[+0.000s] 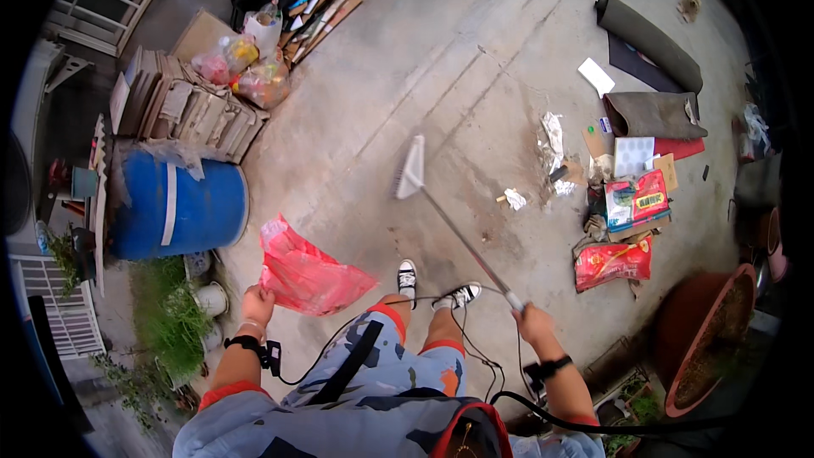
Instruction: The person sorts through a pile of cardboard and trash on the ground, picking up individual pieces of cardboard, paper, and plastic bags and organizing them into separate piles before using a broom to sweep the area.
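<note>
My left hand [258,306] is closed on the edge of a red plastic bag [309,271], which spreads out limp beside my legs. In my right hand [534,323] is the upper end of a long-handled broom [468,248], gripped with the fingers wrapped round it. The broom's white head [411,168] is out in front of my feet, at or just above the concrete floor, with its bristles toward the left. White crumpled paper [515,198] lies on the floor to the right of the broom.
Flattened packaging [634,202], a red bag [612,262] and rolled dark mats [649,42] lie at right, near a large terracotta pot [705,339]. At left are a blue barrel [186,208], stacked cardboard [191,106] and bags of bottles [261,83]. Black cables [483,356] hang by my legs.
</note>
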Action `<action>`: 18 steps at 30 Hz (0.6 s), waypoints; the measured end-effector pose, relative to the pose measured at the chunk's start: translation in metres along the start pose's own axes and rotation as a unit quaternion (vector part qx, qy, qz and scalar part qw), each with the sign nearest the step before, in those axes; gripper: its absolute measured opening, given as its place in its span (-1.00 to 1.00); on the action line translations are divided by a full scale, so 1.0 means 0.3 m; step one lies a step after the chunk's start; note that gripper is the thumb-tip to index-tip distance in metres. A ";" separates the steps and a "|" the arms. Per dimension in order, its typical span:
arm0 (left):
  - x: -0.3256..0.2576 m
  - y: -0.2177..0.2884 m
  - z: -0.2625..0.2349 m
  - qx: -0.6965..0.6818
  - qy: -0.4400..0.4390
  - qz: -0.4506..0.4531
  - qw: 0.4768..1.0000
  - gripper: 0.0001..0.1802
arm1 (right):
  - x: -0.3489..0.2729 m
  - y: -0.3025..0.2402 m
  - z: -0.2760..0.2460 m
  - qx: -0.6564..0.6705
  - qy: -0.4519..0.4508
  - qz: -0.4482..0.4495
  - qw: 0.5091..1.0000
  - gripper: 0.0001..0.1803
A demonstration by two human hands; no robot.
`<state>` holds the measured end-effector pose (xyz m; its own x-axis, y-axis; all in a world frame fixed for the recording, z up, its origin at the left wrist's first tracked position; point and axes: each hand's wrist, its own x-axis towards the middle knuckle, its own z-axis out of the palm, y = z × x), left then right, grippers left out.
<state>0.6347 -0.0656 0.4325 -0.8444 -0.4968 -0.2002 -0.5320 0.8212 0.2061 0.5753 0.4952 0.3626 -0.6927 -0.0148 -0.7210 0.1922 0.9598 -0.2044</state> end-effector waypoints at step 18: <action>-0.243 -0.362 0.221 -0.036 0.011 -0.129 0.991 -0.71 | -0.058 0.428 -0.477 -0.260 0.023 0.269 0.927 -0.51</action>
<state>0.7582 -0.0998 0.3611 -0.6811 -0.6936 -0.2348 -0.7322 0.6449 0.2190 0.5125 0.6588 0.4437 -0.6251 0.5064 -0.5939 0.1658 0.8297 0.5330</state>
